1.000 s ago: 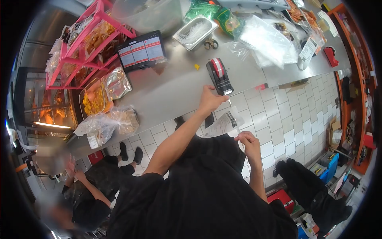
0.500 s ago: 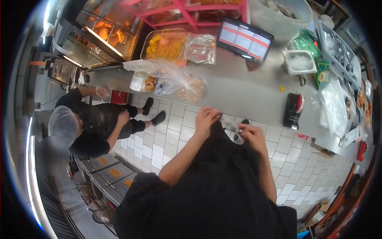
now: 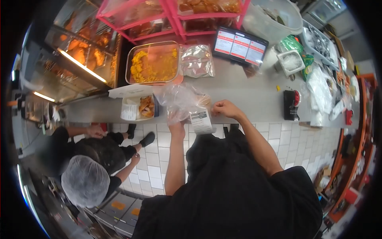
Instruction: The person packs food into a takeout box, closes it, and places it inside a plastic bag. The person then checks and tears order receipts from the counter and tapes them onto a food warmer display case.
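Observation:
A clear plastic bag (image 3: pixel 179 99) with something pale brown inside sits at the counter's near edge. My left hand (image 3: pixel 177 126) is at the bag's lower side, closed on the plastic, its fingertips partly hidden by it. A printed white label (image 3: pixel 201 122) with a dark green header hangs against the bag's front, over the counter edge. Just right of the bag is my right hand (image 3: pixel 226 109), its fingers curled together; whatever is between them cannot be made out. Left of the bag, an open white box (image 3: pixel 129 112) holds browned food pieces (image 3: pixel 146 106).
Behind are a glass tray of yellow food (image 3: pixel 153 63), a foil pouch (image 3: pixel 197 59), a tablet (image 3: pixel 240 47) and pink racks (image 3: pixel 175 18). A black-and-red device (image 3: pixel 291 105) and plastic bags (image 3: pixel 319 89) lie right. A co-worker in a hair net (image 3: pixel 85 181) stands left.
Both hands moved from in front of my body up to the plastic bag. The white strip they held is now apparently the label at the bag. The view shifted; the co-worker leans nearer.

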A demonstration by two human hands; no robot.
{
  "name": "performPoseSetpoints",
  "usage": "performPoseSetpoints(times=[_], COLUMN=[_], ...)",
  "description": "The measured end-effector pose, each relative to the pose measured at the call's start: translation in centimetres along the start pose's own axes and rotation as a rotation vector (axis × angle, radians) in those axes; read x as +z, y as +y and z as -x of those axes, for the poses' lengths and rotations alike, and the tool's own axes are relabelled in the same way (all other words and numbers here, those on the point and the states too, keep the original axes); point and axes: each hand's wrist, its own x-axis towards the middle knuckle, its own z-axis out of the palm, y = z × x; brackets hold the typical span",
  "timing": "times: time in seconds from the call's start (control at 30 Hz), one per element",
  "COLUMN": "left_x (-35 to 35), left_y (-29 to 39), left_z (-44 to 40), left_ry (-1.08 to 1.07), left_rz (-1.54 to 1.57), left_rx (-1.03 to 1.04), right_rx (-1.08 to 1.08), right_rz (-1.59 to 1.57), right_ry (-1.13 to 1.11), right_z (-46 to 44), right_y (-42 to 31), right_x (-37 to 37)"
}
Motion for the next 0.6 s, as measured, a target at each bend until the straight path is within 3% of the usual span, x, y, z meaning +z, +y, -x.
performPoseSetpoints(times=[0.07,0.1,0.17,0.23,0.37,0.43,0.47,0.53,0.6], left_x=[-1.3,-1.7,-3.1,-3.5,-3.8,-3.5,-3.5,-2.7,-3.4], left_y=[-1.2,-1.2,-1.1,0.2,-1.9,-2.5,-2.7,-2.0,-1.5], left_z=[-2.6,-3.2,-3.8,-3.7,-3.2,-2.4,-1.7,0.1,0.9], left_ry=[-0.071,-0.203,-0.354,-0.472,-0.346,-0.215,-0.224,-0.182,-0.29], left_rz=[-0.041,-0.34,-0.641,-1.591,-1.523,-1.284,-1.287,-1.236,-1.284], left_rx=[-0.12,0.081,0.27,1.053,1.14,0.868,0.861,0.746,0.658], right_rx=[0.127,0.141,0.174,0.136,0.132,-0.001,0.009,-0.235,-0.152], right_rz=[0.136,0.159,0.166,0.331,0.502,0.366,0.363,0.255,0.232], right_ry=[0.077,0.128,0.19,0.43,0.709,0.871,0.873,0.722,0.67], right_z=[-0.5,-0.7,-0.7,-0.8,-0.4,0.8,1.4,2.4,3.0], right_y=[0.5,0.6,1.3,1.0,0.6,-0.6,-0.5,0.0,1.1], right_x=[0.2,0.5,1.5,2.4,5.0,6.6,7.3,8.2,8.7])
